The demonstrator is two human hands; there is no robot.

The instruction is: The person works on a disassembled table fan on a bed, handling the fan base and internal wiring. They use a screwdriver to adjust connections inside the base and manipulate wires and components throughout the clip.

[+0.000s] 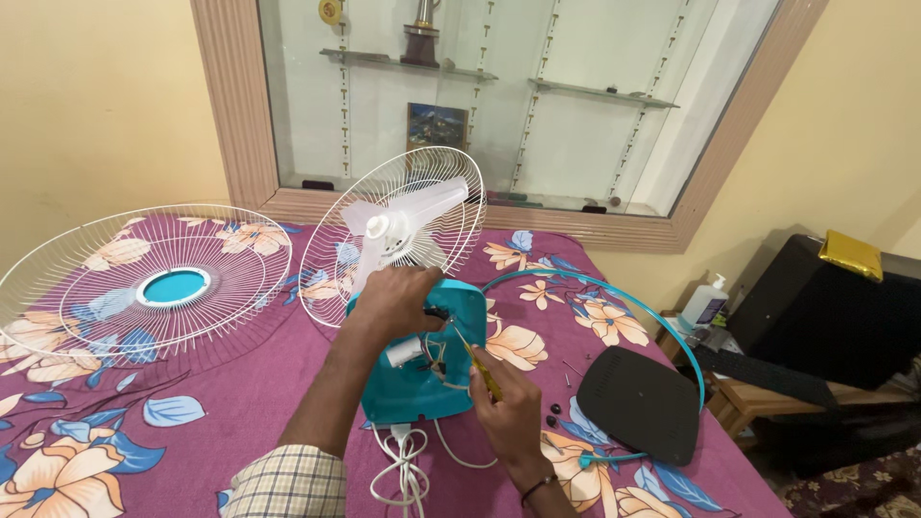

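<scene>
The fan [414, 317] lies on its back near the middle of the bed [249, 384], on the purple flowered cover, its teal motor housing open and wires showing. The left hand [395, 300] has its fingers closed over the top of the housing, steadying it. The right hand [508, 408] grips a screwdriver [477, 364] with a yellow handle, its tip in among the wires.

The fan looks light and mostly plastic: the housing is stiff enough to hold firmly, but the white blades [403, 225] and the thin wire rear guard [393, 235] behind them would likely bend or crack if squeezed. The housing body seems the safest place to grip, clear of the loose wires, which look delicate.

The front guard [144, 283] lies at the bed's left edge, a dark back cover [641, 403] and teal ring [614, 288] toward the right edge, and small screws [556, 414] just beside the right hand. The white cord [408, 465] is coiled at the near edge.
</scene>
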